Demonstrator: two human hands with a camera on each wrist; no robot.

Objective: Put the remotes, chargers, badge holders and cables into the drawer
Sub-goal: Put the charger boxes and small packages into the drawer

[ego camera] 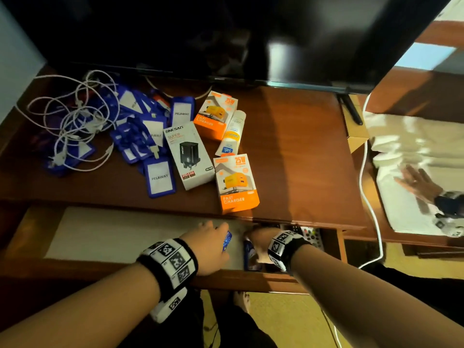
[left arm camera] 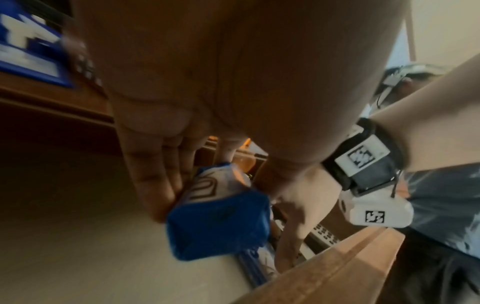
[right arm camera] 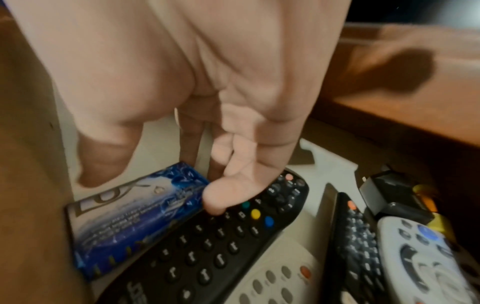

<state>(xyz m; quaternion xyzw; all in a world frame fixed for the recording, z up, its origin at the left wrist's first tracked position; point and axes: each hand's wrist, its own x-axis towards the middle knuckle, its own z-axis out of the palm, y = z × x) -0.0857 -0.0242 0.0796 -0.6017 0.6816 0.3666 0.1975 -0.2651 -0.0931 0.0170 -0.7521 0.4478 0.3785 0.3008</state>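
Observation:
The drawer (ego camera: 251,280) stands open under the desk. My left hand (ego camera: 213,244) grips a blue-and-white packet (left arm camera: 218,211) just above the drawer's pale liner. My right hand (ego camera: 261,237) reaches into the drawer's right part. Its fingertips (right arm camera: 215,203) touch the end of a blue LUX packet (right arm camera: 135,216) and a black remote (right arm camera: 207,246), and its thumb is clear of both. Several more remotes (right arm camera: 426,257) and a black charger (right arm camera: 394,195) lie beside them. On the desk are white cables (ego camera: 72,119), blue badge holders (ego camera: 160,179), a white charger box (ego camera: 188,154) and two orange ones (ego camera: 237,184).
A dark TV (ego camera: 226,33) stands at the back of the desk. A yellow-and-white tube (ego camera: 231,134) lies between the orange boxes. A white cord (ego camera: 364,172) hangs down the desk's right side, and a hand (ego camera: 416,182) shows over white cloth further right.

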